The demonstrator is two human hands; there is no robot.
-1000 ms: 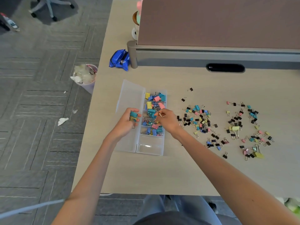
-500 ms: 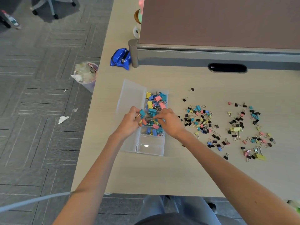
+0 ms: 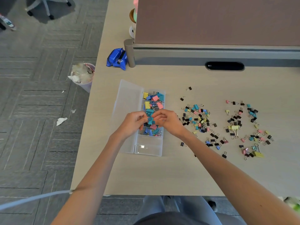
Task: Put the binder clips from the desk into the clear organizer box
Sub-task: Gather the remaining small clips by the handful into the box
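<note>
The clear organizer box [image 3: 148, 149] lies open on the desk, its lid [image 3: 128, 101] folded out to the left. Several coloured binder clips fill its upper compartments; the nearest compartment holds none. Above the box's middle, my left hand [image 3: 132, 123] and my right hand [image 3: 168, 120] meet, their curled fingers pinching teal binder clips [image 3: 150, 116] between them. To the right on the desk lie two loose heaps of small binder clips [image 3: 197, 118], the second heap of clips [image 3: 246, 129] further right.
A blue wrapped packet [image 3: 116, 58] lies by the grey partition post [image 3: 129, 52]. The partition base [image 3: 211, 54] runs along the back. A full waste bin [image 3: 82, 75] stands on the carpet left of the desk's left edge.
My left hand came right from over the lid to the box's middle, bringing its teal clip. Both hands now meet over the compartments. The camera view shifted slightly.
</note>
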